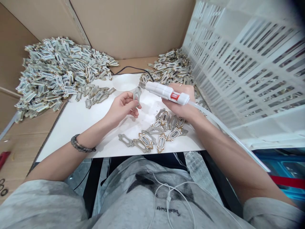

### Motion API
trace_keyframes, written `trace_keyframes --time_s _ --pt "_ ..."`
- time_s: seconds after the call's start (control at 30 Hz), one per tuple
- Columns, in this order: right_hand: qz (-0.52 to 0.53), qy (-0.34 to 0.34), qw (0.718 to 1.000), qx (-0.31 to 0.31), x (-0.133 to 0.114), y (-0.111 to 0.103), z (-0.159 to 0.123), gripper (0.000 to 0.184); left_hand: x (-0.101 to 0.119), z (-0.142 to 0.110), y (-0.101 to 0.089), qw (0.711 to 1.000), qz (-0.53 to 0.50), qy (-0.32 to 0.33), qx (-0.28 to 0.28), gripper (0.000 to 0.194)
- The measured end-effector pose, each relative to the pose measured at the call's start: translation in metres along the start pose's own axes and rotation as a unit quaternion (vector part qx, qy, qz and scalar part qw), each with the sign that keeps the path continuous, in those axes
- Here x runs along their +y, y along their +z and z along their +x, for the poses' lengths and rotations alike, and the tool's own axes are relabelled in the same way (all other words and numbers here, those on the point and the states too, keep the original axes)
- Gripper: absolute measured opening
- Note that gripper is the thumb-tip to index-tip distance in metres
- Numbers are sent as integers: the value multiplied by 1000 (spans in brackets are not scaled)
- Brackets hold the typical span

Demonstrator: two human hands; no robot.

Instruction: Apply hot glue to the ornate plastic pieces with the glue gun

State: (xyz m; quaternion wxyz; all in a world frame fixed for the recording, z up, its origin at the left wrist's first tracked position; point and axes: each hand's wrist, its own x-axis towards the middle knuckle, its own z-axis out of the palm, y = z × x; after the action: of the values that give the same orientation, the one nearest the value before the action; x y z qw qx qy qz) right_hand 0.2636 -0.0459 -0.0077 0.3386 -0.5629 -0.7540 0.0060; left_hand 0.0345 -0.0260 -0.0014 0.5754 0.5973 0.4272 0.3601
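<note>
My left hand [122,107] pinches a small grey ornate frame piece [136,94] upright above the white board [71,127]. My right hand [181,103] grips a white glue gun [164,91] with a red trigger and a clear glue stick trailing back along my forearm; its nozzle points left, close to the held piece. Just below my right hand, several grey and gold-trimmed frame pieces [156,135] lie scattered on the board.
A large heap of the same pieces [57,70] fills the left back, a smaller heap [171,66] the right back. A white dish [124,83] sits behind my hands. A white slotted crate [245,63] stands on the right; cardboard walls enclose the back.
</note>
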Motion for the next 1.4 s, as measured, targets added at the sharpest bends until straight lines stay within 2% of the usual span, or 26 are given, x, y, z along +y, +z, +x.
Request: trace_keyframes --time_s 0.13,0.4,0.6,0.83,1.1,1.4 --pt "-4 3 1000 8 1 0 0 29 0 0 0 999 7 20 41 12" --pt "17 -3 1000 -4 1 -1 0 27 -5 4 -3 994 28 72 80 10" --pt "3 -9 1000 -6 3 2 1 28 -6 4 -7 995 22 62 76 17" --pt "38 -23 998 -34 1 1 0 28 -8 8 -8 993 1 56 107 23" --pt "30 -62 995 -66 1 2 0 27 -17 12 -11 994 -39 51 94 26" --pt "-2 -37 997 -74 2 3 1 28 -16 10 -9 995 -44 69 61 27"
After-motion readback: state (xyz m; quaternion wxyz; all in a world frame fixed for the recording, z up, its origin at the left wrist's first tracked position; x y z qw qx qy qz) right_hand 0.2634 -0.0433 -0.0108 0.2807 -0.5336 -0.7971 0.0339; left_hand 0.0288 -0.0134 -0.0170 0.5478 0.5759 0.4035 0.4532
